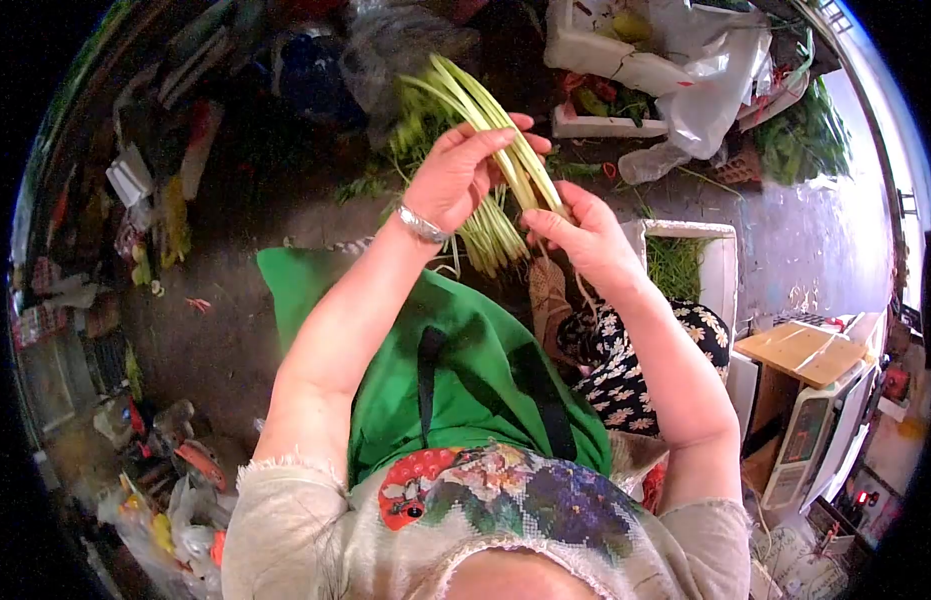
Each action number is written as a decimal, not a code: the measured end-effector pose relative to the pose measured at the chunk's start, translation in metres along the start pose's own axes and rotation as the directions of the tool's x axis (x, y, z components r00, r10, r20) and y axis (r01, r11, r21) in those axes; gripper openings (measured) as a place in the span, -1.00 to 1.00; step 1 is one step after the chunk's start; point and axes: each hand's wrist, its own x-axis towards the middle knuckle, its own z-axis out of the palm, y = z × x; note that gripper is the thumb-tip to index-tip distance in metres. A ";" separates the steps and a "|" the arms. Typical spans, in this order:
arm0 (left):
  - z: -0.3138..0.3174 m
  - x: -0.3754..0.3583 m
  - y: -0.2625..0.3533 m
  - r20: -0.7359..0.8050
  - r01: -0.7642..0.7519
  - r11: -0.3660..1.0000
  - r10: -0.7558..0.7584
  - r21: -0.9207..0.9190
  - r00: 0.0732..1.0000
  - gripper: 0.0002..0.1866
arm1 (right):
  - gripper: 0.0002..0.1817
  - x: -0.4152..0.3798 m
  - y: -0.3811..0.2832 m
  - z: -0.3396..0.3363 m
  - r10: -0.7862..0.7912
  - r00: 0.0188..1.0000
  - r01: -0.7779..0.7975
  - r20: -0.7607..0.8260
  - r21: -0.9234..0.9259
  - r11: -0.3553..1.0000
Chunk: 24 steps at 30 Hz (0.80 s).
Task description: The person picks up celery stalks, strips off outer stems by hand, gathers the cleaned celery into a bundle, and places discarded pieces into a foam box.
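Between my two hands is a bunch of long, pale green celery stalks (500,122), held on a slant in front of me. My left hand (457,178), with a silvery band on its wrist, has its fingers around the middle of the stalks. The thumb and fingers of my right hand (583,232) pinch their lower end. A thin brown strand (582,288) hangs below that hand. Beneath my left hand lies a pile of similar stalks (493,238), with blurred green leaves (415,135) spreading to the upper left.
A green apron (385,390) covers my lap. To the right stands a white foam box (726,270) holding greens. Further off are another foam box (595,45), a clear plastic bag (715,90) and leafy vegetables (803,135). A scale (800,440) stands at the lower right; bags (180,530) lie left.
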 end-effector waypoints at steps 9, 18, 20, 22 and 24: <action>0.001 -0.003 0.022 -0.045 -0.106 0.985 0.113 0.132 0.993 -0.68 | -0.78 0.001 -0.005 -0.011 -0.081 0.987 0.068 -0.139 -0.095 0.993; -0.001 -0.001 0.003 -0.202 0.049 0.997 -0.036 0.061 0.979 -0.81 | -0.72 0.002 -0.005 -0.017 0.095 0.994 -0.099 0.054 0.078 0.992; -0.003 -0.002 0.002 -0.227 0.054 0.995 -0.033 0.083 0.973 -0.83 | -0.76 0.005 -0.004 -0.018 0.007 1.000 -0.009 -0.018 -0.073 0.997; -0.001 -0.002 0.001 -0.270 0.040 0.994 -0.011 0.102 0.963 -0.84 | -0.78 0.006 -0.002 -0.021 -0.011 1.000 0.009 -0.022 -0.118 0.993; -0.003 0.000 0.001 -0.260 0.029 0.994 -0.001 0.103 0.966 -0.84 | -0.80 0.005 -0.001 -0.023 -0.032 0.999 0.027 -0.023 -0.166 0.986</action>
